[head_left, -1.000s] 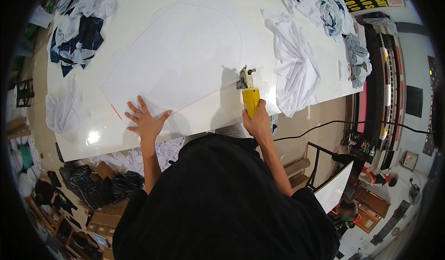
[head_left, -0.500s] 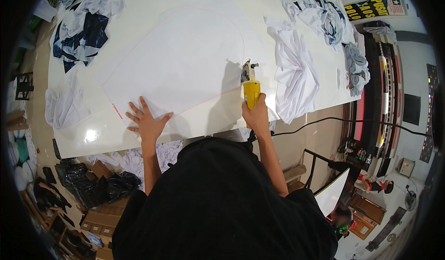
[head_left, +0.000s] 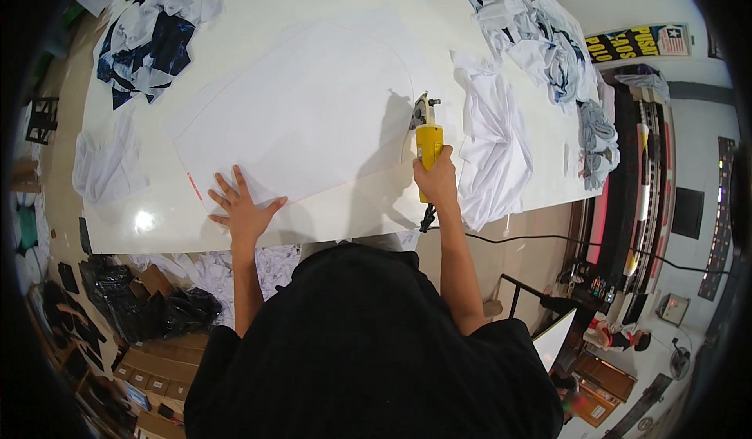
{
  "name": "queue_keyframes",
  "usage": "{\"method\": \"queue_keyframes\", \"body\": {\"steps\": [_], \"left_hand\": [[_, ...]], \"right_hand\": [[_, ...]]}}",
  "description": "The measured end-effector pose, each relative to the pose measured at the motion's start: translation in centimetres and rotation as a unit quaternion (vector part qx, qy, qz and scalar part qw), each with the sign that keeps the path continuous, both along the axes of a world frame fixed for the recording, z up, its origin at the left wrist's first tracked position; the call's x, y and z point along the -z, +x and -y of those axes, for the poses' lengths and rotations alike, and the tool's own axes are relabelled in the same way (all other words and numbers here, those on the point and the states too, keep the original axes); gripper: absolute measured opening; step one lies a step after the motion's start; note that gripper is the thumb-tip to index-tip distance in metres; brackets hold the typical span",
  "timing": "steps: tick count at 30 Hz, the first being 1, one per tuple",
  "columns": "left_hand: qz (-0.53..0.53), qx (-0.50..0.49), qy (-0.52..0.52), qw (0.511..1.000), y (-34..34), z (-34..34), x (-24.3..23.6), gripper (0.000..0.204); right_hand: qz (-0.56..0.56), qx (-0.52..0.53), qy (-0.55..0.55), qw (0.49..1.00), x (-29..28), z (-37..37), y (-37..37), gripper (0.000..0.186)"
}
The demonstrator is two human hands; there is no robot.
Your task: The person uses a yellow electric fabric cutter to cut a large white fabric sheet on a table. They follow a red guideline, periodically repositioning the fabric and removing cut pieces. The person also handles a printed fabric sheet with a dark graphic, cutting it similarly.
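A large white fabric sheet with a faint curved outline lies on the white table. My left hand rests flat near its lower-left edge, fingers spread. In my right hand is a yellow electric rotary cutter, gripped by its body. The cutter's round blade end points away from me, close to the sheet's right edge. Whether the blade touches the fabric is too small to tell. Beyond the cutter on the right lies a crumpled white fabric piece.
Fabric scraps in white and dark blue are heaped at the far left, with another pile at the far right. A black cord trails right from the cutter past the table's near edge. Black plastic bags sit on the floor at left.
The cutter in my right hand has shifted slightly farther away and to the right. My left hand stays spread on the sheet. The whole view has turned a little.
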State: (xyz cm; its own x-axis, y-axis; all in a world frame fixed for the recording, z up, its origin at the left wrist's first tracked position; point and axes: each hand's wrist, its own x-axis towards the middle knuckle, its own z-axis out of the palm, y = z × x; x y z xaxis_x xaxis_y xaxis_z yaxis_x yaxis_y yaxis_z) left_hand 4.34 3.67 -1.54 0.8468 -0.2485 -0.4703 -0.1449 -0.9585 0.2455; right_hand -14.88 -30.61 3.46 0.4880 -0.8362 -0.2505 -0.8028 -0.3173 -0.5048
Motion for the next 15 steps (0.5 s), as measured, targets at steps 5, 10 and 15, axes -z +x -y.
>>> {"method": "queue_keyframes", "body": {"steps": [5,10,15], "left_hand": [[0.000,-0.006,-0.003,1.000,-0.1,0.1,-0.3,0.139],[0.004,-0.014,-0.014,1.000,-0.1,-0.2,0.4,0.140],[0.005,-0.025,-0.023,0.999,-0.1,-0.4,0.9,0.142]], "right_hand": [[0.001,-0.027,0.003,1.000,-0.3,2.6,1.1,0.051],[-0.001,-0.067,-0.001,0.998,-0.2,5.7,1.9,0.051],[0.002,-0.115,0.003,0.993,0.0,8.6,2.9,0.051]]}}
